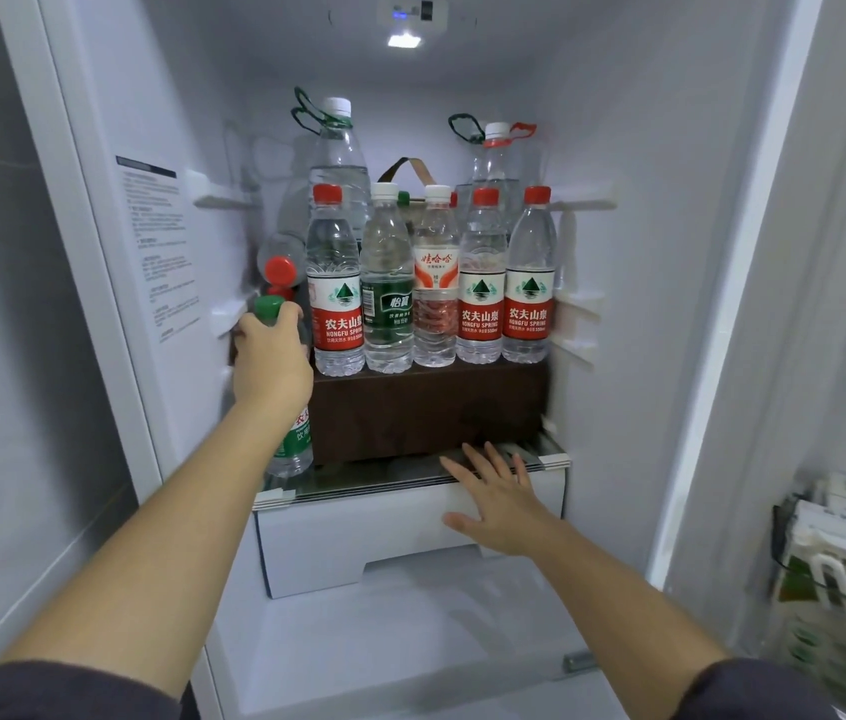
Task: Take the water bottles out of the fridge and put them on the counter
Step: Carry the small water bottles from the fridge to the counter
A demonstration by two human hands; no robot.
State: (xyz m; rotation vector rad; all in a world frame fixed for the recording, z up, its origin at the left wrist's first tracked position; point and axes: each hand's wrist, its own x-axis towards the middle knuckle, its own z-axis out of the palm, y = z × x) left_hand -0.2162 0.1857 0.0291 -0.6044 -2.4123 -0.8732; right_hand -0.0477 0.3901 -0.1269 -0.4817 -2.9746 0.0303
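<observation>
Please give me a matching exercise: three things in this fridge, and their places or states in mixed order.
Things
1. green-capped clear plastic bottle
2. right hand
3. dark brown rectangular box

Places or states
A. under the front row of bottles
B. gripped by the left hand
C. spread open at the top edge of the white drawer

Pairs: 1-B; 2-C; 3-A

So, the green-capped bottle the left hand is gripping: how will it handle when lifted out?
The green-capped bottle seems filled, so it is probably heavy for its size. Its thin clear plastic may dent slightly under the left hand. Tall and narrow, it could tip easily when set down.
</observation>
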